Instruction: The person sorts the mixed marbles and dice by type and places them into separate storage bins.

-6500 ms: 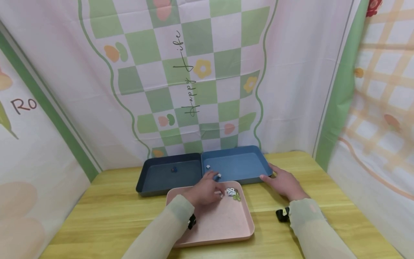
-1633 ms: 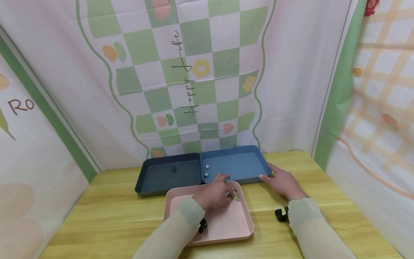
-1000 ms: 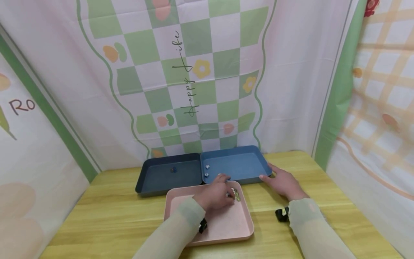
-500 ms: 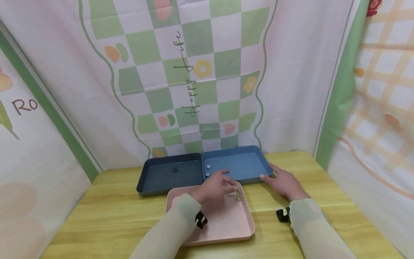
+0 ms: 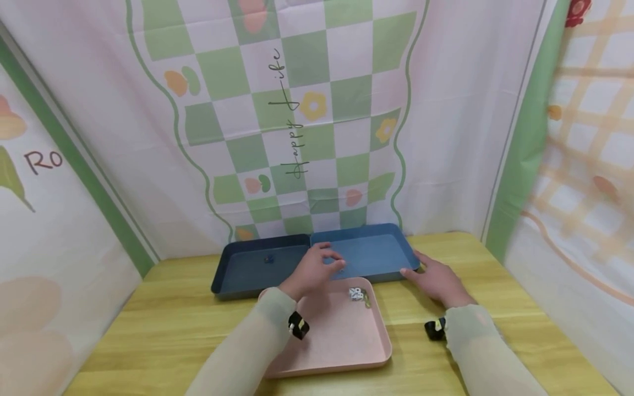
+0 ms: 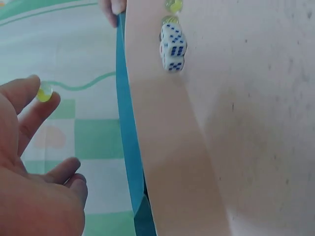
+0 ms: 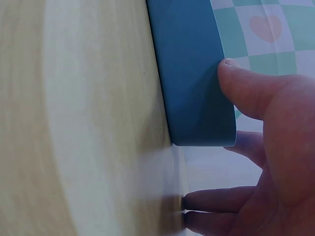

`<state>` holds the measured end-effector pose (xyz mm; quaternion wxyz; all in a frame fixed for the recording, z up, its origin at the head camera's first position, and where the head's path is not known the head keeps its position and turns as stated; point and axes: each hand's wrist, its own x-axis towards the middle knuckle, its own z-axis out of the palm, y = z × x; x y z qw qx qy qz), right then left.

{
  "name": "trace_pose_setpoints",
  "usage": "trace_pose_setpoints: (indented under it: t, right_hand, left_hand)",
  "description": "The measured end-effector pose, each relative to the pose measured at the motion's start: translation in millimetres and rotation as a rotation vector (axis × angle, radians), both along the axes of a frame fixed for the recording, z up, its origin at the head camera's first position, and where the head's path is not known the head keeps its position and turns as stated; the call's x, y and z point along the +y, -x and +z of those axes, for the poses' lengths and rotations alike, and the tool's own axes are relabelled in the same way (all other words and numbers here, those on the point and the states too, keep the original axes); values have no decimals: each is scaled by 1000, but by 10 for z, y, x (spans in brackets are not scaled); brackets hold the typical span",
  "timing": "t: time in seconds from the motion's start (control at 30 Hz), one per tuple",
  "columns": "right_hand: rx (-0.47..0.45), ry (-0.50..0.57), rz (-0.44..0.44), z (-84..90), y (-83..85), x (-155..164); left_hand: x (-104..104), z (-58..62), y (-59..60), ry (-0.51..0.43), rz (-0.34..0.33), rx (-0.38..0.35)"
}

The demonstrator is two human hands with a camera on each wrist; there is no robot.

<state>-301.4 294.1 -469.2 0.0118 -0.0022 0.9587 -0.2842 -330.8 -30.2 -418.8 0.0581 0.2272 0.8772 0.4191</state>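
Observation:
My left hand (image 5: 314, 269) is raised where the pink tray (image 5: 346, 363) meets the blue tray (image 5: 371, 250). In the left wrist view, its thumb and a fingertip pinch a clear yellow glass marble (image 6: 45, 92), while the other fingers stay apart. White dice with blue pips (image 6: 173, 48) lie clustered in the pink tray, beside yellow-green marbles (image 6: 173, 5). My right hand (image 5: 438, 280) holds the blue tray's near right corner, thumb at the front rim and forefinger round the side. My left hand covers the blue tray's left end.
Left of the blue tray, a dark navy tray (image 5: 247, 275) holds small blue and brownish pieces (image 5: 269, 259). All three trays stand on a wood-grain table (image 5: 163, 319). A patterned curtain (image 5: 346, 126) hangs right behind them.
My left hand has left the pieces in the pink tray and moved up and left with a marble, now hiding the two dice in the blue tray. My right hand has stayed put.

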Motion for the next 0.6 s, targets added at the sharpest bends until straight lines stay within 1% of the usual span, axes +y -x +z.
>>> trace_pose_setpoints:
  t: [0.1,0.23,0.4,0.5,0.6]
  right_hand:
    - [2,0,-3,-3,-2,0]
    - [3,4,-8,0,-8,-2]
    - [3,8,-7,4,-25,-11]
    - [4,9,-8,3,-30,-18]
    - [8,5,-8,-1,-28,-16]
  left_hand:
    - [-70,12,19,-45,47,1]
    - [-176,21,76,-96,126,10]
    - [-366,-19,209,-134,243,20]
    - [-509,-54,300,-148,298,40]
    - [-652,-64,371,-156,358,44]
